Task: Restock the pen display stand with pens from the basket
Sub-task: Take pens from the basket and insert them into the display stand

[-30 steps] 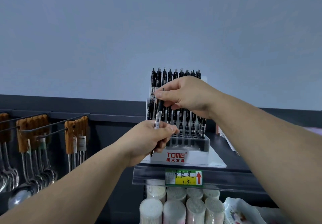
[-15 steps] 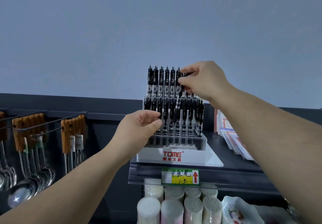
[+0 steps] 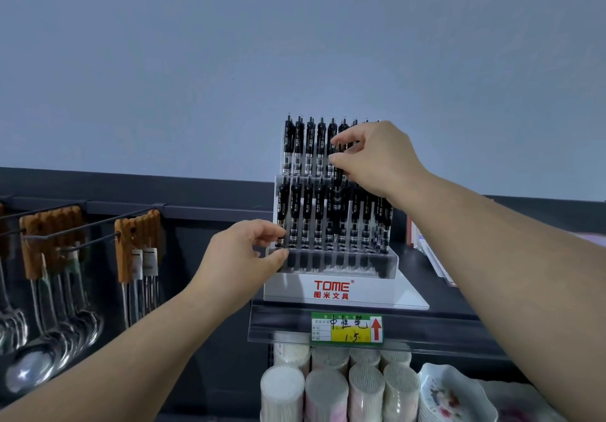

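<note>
The pen display stand point(image 3: 367, 293), white base with red "TOME" lettering and clear tiers, sits on a dark shelf with rows of upright black pens. My right hand point(image 3: 377, 159) pinches one black pen point(image 3: 337, 198) by its top, between thumb and fingers. The pen hangs roughly upright in front of the middle of the rows, tip low near the second tier. My left hand point(image 3: 246, 254) pinches the stand's front left corner between thumb and forefinger. No basket is in view.
Metal ladles with wooden handles point(image 3: 52, 290) hang from hooks at the left. A green and yellow price label point(image 3: 347, 328) is on the shelf edge. Tubs of cotton swabs point(image 3: 328, 389) and a floral dish point(image 3: 455, 395) stand below. Booklets point(image 3: 433, 257) lean right of the stand.
My right hand took the pen from my left hand, carried it up to the top row, and has now lowered it toward the middle. My left hand moved onto the stand's left corner.
</note>
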